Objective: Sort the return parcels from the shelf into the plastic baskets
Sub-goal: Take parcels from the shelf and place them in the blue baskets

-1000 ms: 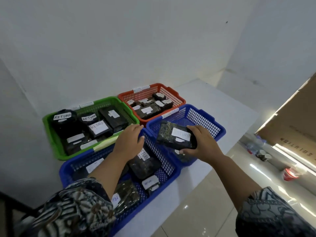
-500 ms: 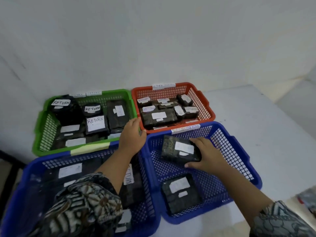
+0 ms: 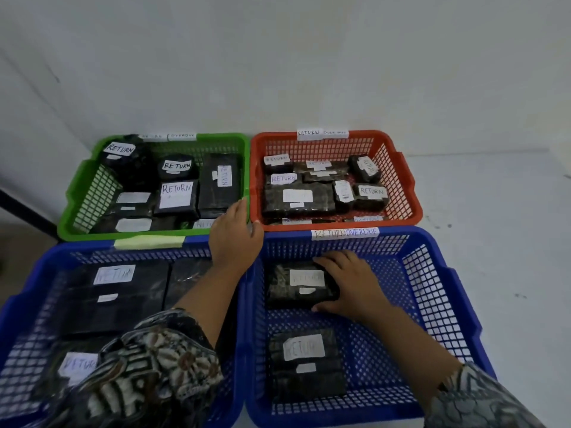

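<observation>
Parcel (image 3: 296, 282) gripped by right fingers (image 3: 335, 259), held flat in blue basket (image 3: 432, 273), label up, presumably for checking. Left fingers (image 3: 238, 214) rested relaxed on rim (image 3: 272, 237), likely as brace.

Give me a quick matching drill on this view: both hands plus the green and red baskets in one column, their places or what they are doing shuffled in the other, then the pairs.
Column 1
1. left hand
2. right hand
3. green basket
4. red basket

Column 2
a. far right, by the wall
b. holds a parcel low inside the near right blue basket
c. far left, by the wall
d. rests where the basket rims meet

Pairs: 1-d, 2-b, 3-c, 4-a
</observation>
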